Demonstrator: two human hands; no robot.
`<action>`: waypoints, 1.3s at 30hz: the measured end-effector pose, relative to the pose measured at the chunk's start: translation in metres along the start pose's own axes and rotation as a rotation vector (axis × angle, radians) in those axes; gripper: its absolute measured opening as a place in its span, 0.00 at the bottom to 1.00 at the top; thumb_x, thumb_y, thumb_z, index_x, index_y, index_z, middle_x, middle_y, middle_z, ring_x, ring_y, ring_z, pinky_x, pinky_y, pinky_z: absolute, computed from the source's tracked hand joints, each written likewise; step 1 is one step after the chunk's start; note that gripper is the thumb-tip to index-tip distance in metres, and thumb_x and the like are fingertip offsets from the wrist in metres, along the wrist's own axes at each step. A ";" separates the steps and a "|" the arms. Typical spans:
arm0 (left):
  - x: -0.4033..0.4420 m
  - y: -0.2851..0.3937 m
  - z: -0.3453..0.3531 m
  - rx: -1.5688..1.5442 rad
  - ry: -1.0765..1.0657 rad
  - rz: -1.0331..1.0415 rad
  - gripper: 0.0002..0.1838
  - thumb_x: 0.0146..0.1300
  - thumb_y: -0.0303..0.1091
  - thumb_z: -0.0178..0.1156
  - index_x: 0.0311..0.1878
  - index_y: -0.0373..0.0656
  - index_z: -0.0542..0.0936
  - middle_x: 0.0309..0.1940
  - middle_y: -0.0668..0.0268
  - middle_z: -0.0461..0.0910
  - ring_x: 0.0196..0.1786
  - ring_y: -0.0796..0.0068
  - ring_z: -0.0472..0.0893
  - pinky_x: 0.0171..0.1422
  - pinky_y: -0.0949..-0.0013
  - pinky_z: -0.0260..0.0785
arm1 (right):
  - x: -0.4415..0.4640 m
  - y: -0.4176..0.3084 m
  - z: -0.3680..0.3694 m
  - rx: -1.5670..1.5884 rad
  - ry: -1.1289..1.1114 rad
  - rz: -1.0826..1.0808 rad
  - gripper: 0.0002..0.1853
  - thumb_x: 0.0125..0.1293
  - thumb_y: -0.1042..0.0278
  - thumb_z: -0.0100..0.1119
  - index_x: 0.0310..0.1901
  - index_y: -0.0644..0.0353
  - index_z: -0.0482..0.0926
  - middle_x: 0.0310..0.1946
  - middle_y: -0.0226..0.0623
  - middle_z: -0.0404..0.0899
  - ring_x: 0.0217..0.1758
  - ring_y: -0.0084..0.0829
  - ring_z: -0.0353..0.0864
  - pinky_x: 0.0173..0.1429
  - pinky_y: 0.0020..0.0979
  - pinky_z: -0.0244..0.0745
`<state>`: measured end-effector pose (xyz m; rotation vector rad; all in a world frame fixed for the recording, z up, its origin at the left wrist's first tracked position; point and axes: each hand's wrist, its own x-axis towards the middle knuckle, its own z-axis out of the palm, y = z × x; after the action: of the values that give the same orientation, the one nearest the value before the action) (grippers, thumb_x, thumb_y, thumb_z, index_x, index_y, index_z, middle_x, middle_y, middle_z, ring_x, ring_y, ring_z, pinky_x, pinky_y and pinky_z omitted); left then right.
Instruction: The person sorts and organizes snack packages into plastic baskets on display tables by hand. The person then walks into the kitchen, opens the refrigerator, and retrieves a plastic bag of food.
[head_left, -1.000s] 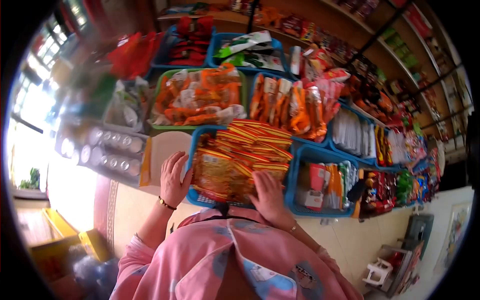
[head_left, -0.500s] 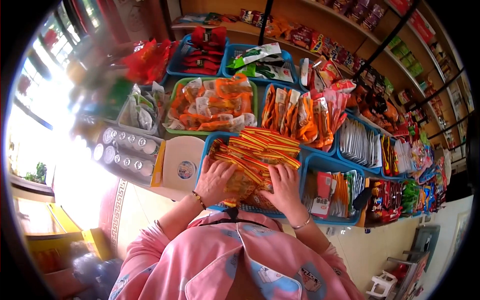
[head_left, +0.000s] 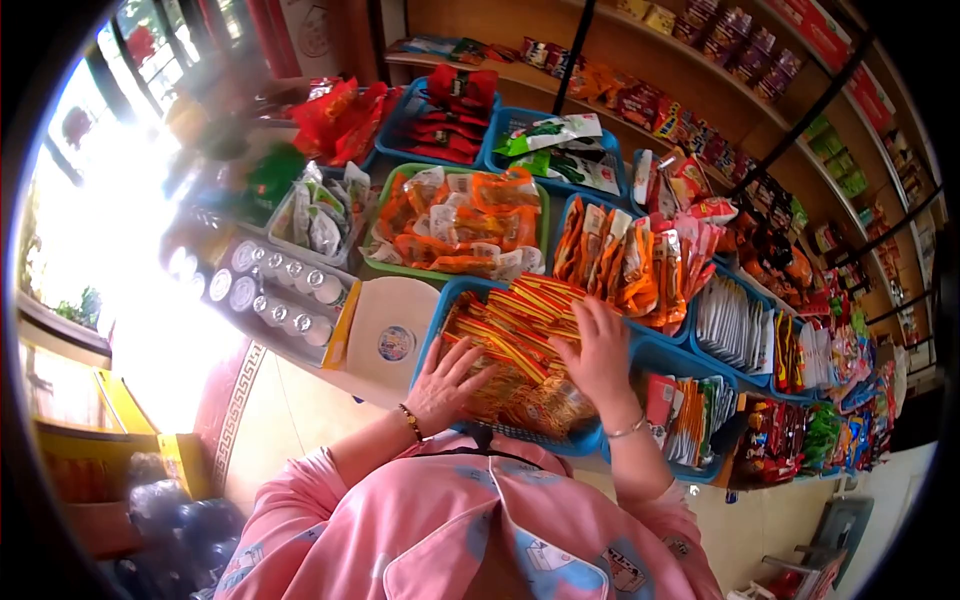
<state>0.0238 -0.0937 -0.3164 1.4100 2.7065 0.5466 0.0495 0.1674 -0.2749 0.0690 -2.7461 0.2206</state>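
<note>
A blue basket (head_left: 585, 441) in front of my body holds a pile of red-and-yellow striped packets (head_left: 530, 325) with clear fronts. My left hand (head_left: 447, 387) lies on the packets at the basket's left side, fingers spread. On the right side of the pile, my right hand (head_left: 598, 360) touches the packets with its fingers apart, and nothing shows gripped in it. Just behind is a green basket (head_left: 548, 225) of orange packets. A blue basket (head_left: 722, 470) with upright packets stands to the right.
Left of the basket are a white round lid (head_left: 390, 310) and a tray of clear-lidded containers (head_left: 290, 290). Blue baskets of red packets (head_left: 455, 100) and green-white packets (head_left: 565, 150) stand farther back. Stocked shelves (head_left: 700, 60) rise behind; yellow boxes (head_left: 185, 465) sit lower left.
The view has shifted, so the baskets appear lower and farther right. My left hand came from the basket's left rim onto the packets. My right hand has moved up along the pile's right side.
</note>
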 end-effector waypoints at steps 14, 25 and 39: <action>-0.012 -0.012 0.013 -0.089 0.092 -0.077 0.46 0.47 0.54 0.66 0.69 0.52 0.57 0.71 0.59 0.51 0.74 0.57 0.47 0.72 0.46 0.37 | 0.023 0.028 0.042 0.159 -0.470 0.174 0.31 0.66 0.44 0.48 0.63 0.58 0.64 0.56 0.46 0.72 0.53 0.45 0.74 0.54 0.43 0.71; -0.012 -0.013 0.012 -0.100 0.072 -0.087 0.45 0.47 0.55 0.66 0.68 0.51 0.59 0.70 0.60 0.53 0.74 0.59 0.48 0.72 0.47 0.38 | 0.029 0.016 0.027 0.189 -0.559 0.259 0.30 0.67 0.46 0.47 0.64 0.58 0.63 0.60 0.47 0.67 0.61 0.46 0.68 0.60 0.43 0.68; -0.016 -0.009 0.010 -0.146 0.071 -0.151 0.44 0.45 0.50 0.67 0.66 0.51 0.60 0.68 0.59 0.56 0.72 0.58 0.51 0.73 0.44 0.36 | -0.073 -0.021 0.023 -0.080 -0.251 0.066 0.31 0.66 0.49 0.49 0.64 0.61 0.61 0.65 0.48 0.55 0.69 0.51 0.50 0.67 0.53 0.49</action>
<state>0.0276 -0.1084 -0.3305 1.1623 2.7321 0.7779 0.1098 0.1441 -0.3208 -0.0169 -3.0073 0.1274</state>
